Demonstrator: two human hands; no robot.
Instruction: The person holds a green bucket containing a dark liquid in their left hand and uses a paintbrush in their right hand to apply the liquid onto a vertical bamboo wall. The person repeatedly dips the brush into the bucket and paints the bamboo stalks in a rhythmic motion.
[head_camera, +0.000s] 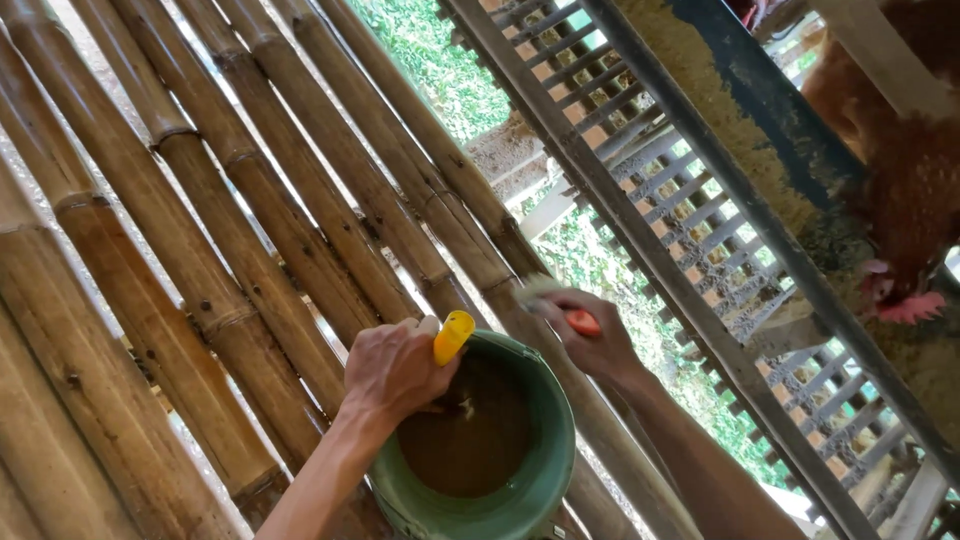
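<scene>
Bamboo floor (200, 250): thick brown poles run diagonally under you from upper left to lower right, with narrow gaps between them showing light from below. To your right, a cage front of grey slats (680, 220) slants across the view, green foliage visible through it. Beyond the slats runs a feed trough (740, 90) with a dark blue rim, and a brown hen (900, 170) leans over it with its head low, red comb near the right edge. Below you, at bottom centre, sits the green bucket (545, 470), resting on the bamboo poles, round, its inside filled with brown feed that looks fine and powdery. Your left hand (395, 370) lies over the near left rim of the bucket, knuckles up, fingers clenched around a yellow handle (452, 336) that sticks out past your thumb toward the bucket's far rim; what the handle belongs to is hidden under the hand. Your right hand (590, 340) hovers just past the bucket's far right rim, above the poles and close to the slats, fingers curled around a small orange object (582, 322); only a sliver of it shows between the fingers, and the fingertips are blurred, so you cannot tell its shape. Both forearms enter from the bottom edge, bare.
</scene>
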